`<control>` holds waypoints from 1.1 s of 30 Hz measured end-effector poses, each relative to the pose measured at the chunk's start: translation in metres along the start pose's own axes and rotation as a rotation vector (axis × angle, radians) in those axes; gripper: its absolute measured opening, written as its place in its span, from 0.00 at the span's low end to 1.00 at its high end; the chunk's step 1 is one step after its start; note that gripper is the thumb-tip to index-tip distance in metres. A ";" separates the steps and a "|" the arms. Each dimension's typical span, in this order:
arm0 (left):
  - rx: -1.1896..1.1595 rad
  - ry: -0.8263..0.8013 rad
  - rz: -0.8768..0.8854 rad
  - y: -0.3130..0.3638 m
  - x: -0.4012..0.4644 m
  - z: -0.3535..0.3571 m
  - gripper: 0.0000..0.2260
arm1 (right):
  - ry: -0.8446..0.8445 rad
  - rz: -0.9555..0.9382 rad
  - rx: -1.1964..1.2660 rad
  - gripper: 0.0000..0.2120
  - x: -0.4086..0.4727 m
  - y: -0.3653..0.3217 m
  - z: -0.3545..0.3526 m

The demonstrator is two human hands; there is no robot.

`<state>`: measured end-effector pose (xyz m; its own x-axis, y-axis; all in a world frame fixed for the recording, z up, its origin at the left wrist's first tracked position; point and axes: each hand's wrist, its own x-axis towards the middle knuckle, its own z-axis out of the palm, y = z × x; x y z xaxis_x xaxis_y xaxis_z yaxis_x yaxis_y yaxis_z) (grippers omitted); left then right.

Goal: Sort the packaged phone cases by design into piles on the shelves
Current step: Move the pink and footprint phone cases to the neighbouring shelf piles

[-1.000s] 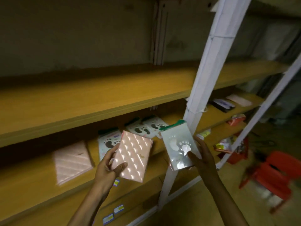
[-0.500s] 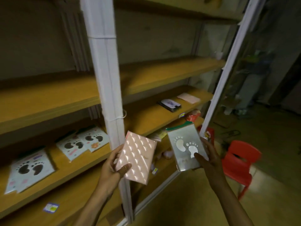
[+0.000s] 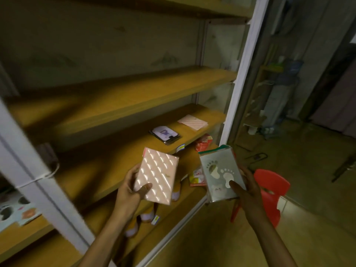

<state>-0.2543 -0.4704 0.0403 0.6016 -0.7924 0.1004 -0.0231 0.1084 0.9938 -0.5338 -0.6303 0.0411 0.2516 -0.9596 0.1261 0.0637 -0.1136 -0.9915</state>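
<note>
Three wooden shelves (image 3: 119, 97) show. Middle shelf (image 3: 107, 162) carries a dark case (image 3: 165, 134) and, near it, a pink case (image 3: 193, 122). Left hand (image 3: 128, 191) grips a quilted pink case (image 3: 157, 175); right hand (image 3: 245, 186) grips a footprint case (image 3: 221, 175), both held before the shelves.
</note>
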 end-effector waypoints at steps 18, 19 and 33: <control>-0.032 0.168 -0.042 -0.031 0.238 0.137 0.28 | -0.111 0.072 -0.018 0.25 0.308 0.043 -0.021; -0.022 0.192 -0.043 -0.034 0.248 0.142 0.28 | -0.136 0.078 -0.032 0.26 0.323 0.048 -0.021; 0.011 0.517 -0.138 -0.082 0.354 0.260 0.28 | -0.481 0.168 -0.056 0.26 0.512 0.077 -0.015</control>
<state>-0.2473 -0.9156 0.0061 0.9144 -0.3997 -0.0645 0.0771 0.0156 0.9969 -0.4146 -1.1344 0.0289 0.6706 -0.7402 -0.0479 -0.0642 0.0064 -0.9979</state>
